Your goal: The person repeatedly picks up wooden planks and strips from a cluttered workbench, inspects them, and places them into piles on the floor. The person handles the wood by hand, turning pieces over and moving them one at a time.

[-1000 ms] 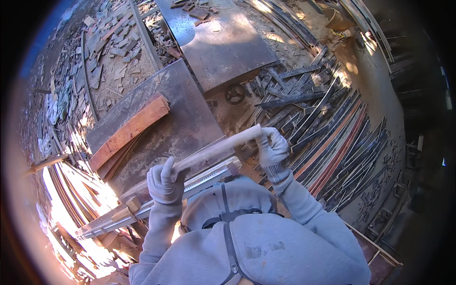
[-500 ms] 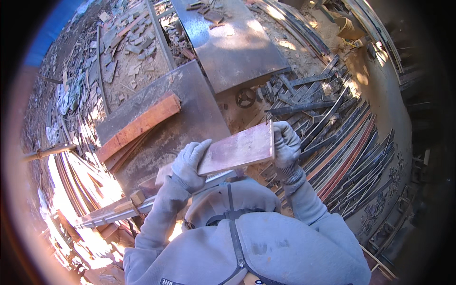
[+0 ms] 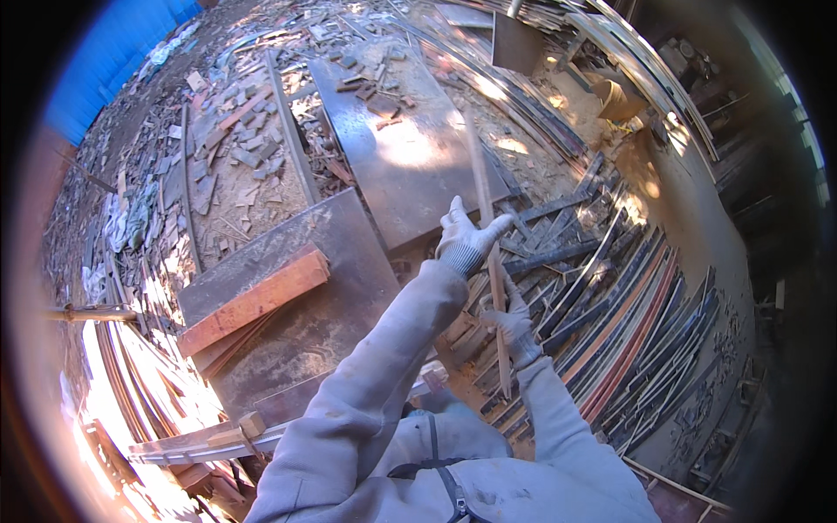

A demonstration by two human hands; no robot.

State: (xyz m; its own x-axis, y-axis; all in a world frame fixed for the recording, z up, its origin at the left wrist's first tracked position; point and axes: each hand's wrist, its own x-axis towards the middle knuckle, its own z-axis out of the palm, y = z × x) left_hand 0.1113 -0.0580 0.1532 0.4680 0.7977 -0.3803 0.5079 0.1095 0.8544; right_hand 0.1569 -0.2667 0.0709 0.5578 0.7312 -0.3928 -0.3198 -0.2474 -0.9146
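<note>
A long, narrow wooden board (image 3: 496,277) stands turned on edge before me, slanting away from my body; its far end is blurred. My right hand (image 3: 513,329), in a pale work glove, is closed around its nearer part. My left hand (image 3: 471,235), gloved too, reaches forward at the board's left side with fingers and thumb spread. I cannot tell whether it touches the wood. To the left, a thick orange-brown plank (image 3: 257,296) rests on thinner boards on a dusty dark metal table (image 3: 349,327).
A second metal table (image 3: 418,187) lies farther ahead, with wood offcuts (image 3: 381,105) on its far end. Long strips (image 3: 623,327) are piled at the right. A rail with a toothed edge (image 3: 209,449) runs along the near left. Scraps (image 3: 248,157) litter the ground ahead left.
The board has swung from lying broadside across my front to pointing away, edge up. My left hand has let go and moved forward and right; my right hand has come lower, still holding the board.
</note>
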